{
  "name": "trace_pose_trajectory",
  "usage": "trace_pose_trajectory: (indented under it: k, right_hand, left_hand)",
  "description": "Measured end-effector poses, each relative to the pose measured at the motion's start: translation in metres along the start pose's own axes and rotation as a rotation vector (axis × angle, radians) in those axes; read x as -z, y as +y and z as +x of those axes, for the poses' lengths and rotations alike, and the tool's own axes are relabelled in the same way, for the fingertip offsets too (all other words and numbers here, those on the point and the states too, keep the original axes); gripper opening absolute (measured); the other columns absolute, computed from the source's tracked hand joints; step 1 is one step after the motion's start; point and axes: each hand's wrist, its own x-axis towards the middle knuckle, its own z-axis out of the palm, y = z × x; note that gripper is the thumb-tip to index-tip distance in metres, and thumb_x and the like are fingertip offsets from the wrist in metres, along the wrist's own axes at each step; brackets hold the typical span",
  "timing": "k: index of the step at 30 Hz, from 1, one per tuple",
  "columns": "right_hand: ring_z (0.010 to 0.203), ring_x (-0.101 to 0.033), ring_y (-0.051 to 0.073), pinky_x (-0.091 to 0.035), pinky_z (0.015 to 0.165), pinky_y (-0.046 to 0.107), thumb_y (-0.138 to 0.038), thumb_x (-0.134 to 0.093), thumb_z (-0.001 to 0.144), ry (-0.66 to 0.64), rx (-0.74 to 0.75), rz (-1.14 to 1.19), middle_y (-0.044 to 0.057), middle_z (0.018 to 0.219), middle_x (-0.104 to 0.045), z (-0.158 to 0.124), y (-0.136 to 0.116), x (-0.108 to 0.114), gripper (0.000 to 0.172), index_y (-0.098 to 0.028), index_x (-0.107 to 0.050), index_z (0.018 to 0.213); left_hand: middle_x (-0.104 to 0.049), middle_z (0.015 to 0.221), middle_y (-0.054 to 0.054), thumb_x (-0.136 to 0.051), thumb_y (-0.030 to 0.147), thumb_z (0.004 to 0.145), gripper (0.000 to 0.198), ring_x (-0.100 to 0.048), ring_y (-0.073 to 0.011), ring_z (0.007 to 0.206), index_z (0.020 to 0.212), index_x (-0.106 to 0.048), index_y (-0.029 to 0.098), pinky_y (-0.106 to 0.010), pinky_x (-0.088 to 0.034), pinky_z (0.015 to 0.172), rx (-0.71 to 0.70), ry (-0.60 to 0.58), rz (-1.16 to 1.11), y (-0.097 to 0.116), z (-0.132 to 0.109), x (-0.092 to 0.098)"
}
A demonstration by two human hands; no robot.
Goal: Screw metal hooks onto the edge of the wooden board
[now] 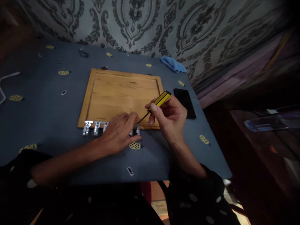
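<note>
A framed wooden panel (119, 90) lies flat on the table. Along its near edge runs a silver metal hook rail (96, 123) with several hooks pointing toward me. My left hand (117, 132) lies over the rail and hides its middle; the thumb is on the near side and the fingers are curled on the panel side. In my right hand (172, 117) is a screwdriver (161, 98) with a yellow and black handle, gripped between thumb and fingers. The screwdriver is tilted, its tip touching down at the rail's right end, beside my left thumb. Whether a screw sits under the tip is too small to tell.
Right of the panel lies a black smartphone (185, 101). A blue cloth (173, 64) is at the back right, near the patterned wall. A small dark object (83, 53) lies at the back, and a white cable (7, 76) at the left. The blue-grey tablecloth (47, 115) has pineapple prints.
</note>
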Motion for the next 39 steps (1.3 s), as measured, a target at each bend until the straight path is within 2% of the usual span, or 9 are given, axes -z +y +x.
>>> trace_pose_trajectory:
  k: [4,6,12,17,20,25,33,36,39]
  right_hand:
    - [0.044,-0.059,0.007,-0.053,0.046,0.024,-0.051,-0.078,0.082,-0.13,-0.061,0.053,-0.002,0.084,-0.072,0.003,0.003,0.009,0.033,-0.025,-0.07,0.1]
    - [0.048,-0.06,0.007,-0.056,0.051,0.025,-0.05,-0.075,0.085,-0.18,-0.084,0.063,0.0,0.089,-0.073,0.005,0.005,0.012,0.032,-0.024,-0.072,0.103]
    - [0.041,-0.055,0.003,-0.048,0.042,0.019,-0.045,-0.083,0.079,-0.064,-0.029,0.09,-0.002,0.082,-0.073,0.009,0.009,0.008,0.029,-0.02,-0.068,0.08]
    - [0.039,-0.053,0.002,-0.046,0.041,0.018,-0.048,-0.084,0.077,-0.036,-0.049,0.098,-0.003,0.079,-0.073,0.009,0.01,0.006,0.034,-0.02,-0.063,0.077]
    - [0.04,-0.053,0.003,-0.047,0.041,0.018,-0.048,-0.085,0.076,-0.062,-0.073,0.104,-0.003,0.079,-0.073,0.009,0.009,0.01,0.034,-0.02,-0.066,0.082]
    - [0.046,-0.059,0.006,-0.056,0.05,0.023,-0.05,-0.079,0.082,-0.171,-0.106,0.106,0.0,0.088,-0.075,0.009,0.003,0.016,0.036,-0.022,-0.075,0.104]
    - [0.038,-0.052,0.003,-0.048,0.04,0.018,-0.039,-0.088,0.074,-0.112,-0.039,0.126,-0.006,0.069,-0.067,0.009,0.002,0.01,0.026,-0.021,-0.071,0.079]
    - [0.041,-0.056,0.003,-0.05,0.041,0.018,-0.038,-0.084,0.08,-0.145,-0.048,0.154,-0.004,0.077,-0.072,0.009,0.003,0.014,0.022,-0.022,-0.073,0.091]
    - [0.046,-0.059,0.004,-0.054,0.047,0.02,-0.041,-0.076,0.087,-0.195,-0.074,0.14,0.0,0.091,-0.077,0.008,0.003,0.019,0.03,-0.023,-0.074,0.111]
  left_hand:
    - [-0.067,0.108,-0.008,-0.079,0.03,0.082,0.046,-0.064,-0.0306,0.106,0.111,-0.044,0.022,-0.046,-0.051,0.09,-0.016,0.014,-0.036,-0.001,0.0,-0.001]
    - [-0.067,0.108,-0.008,-0.078,0.03,0.083,0.043,-0.064,-0.0305,0.106,0.11,-0.044,0.023,-0.047,-0.051,0.091,-0.022,0.022,-0.047,-0.001,0.0,-0.001]
    - [-0.067,0.108,-0.008,-0.08,0.031,0.082,0.047,-0.065,-0.0293,0.104,0.111,-0.043,0.022,-0.045,-0.051,0.091,-0.033,0.047,-0.032,-0.002,-0.001,-0.003]
    - [-0.067,0.107,-0.006,-0.081,0.031,0.081,0.047,-0.065,-0.0279,0.104,0.109,-0.044,0.023,-0.045,-0.051,0.092,-0.009,0.041,-0.047,-0.002,0.0,-0.003]
    - [-0.067,0.106,-0.006,-0.083,0.031,0.08,0.047,-0.065,-0.0278,0.102,0.107,-0.046,0.021,-0.044,-0.051,0.091,-0.008,0.035,-0.065,-0.001,0.0,-0.002]
    - [-0.066,0.104,-0.007,-0.085,0.03,0.077,0.047,-0.064,-0.029,0.101,0.103,-0.047,0.02,-0.044,-0.051,0.089,0.029,0.018,-0.054,0.002,0.002,0.0]
    - [-0.067,0.107,-0.008,-0.083,0.029,0.08,0.049,-0.065,-0.0287,0.102,0.11,-0.047,0.02,-0.045,-0.051,0.091,0.035,-0.015,-0.06,0.003,0.002,0.003]
    - [-0.067,0.108,-0.009,-0.083,0.029,0.08,0.049,-0.064,-0.0292,0.104,0.111,-0.046,0.019,-0.045,-0.051,0.092,0.035,-0.009,-0.061,0.002,0.001,0.002]
    - [-0.067,0.107,-0.007,-0.083,0.029,0.08,0.046,-0.065,-0.0285,0.104,0.107,-0.046,0.021,-0.045,-0.051,0.092,0.023,0.003,-0.071,0.001,0.001,0.0]
